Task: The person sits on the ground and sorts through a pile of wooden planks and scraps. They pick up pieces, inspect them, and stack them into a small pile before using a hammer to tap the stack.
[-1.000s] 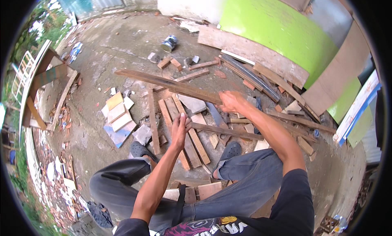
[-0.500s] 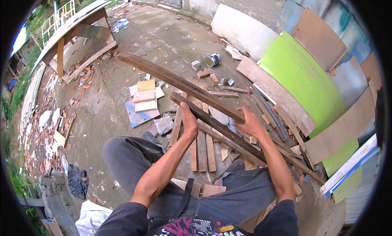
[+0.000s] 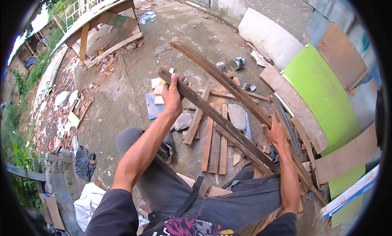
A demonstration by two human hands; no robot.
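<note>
My left hand (image 3: 173, 96) is closed around a dark wooden batten (image 3: 218, 120) near its far end, thumb on top. This batten slants down to the right, its lower end close to my right thigh. In my right hand (image 3: 277, 133) is the near end of a longer brown wooden batten (image 3: 224, 79). It stretches away to the upper left, with a gap between it and the dark one. Beneath both lie several loose wood strips (image 3: 214, 148) on the ground between my feet.
Small boards (image 3: 155, 107) and a stone block (image 3: 182, 121) lie left of the strips. A can (image 3: 238, 63) rests on its side farther off. Green panels (image 3: 314, 89) and other sheets lean along the right. A wooden table (image 3: 98, 19) stands far left, near scattered debris (image 3: 61, 117).
My left hand has moved up and now wraps the dark batten near its end, raising it. My right hand has swung the brown batten rightward. The whole view has shifted too.
</note>
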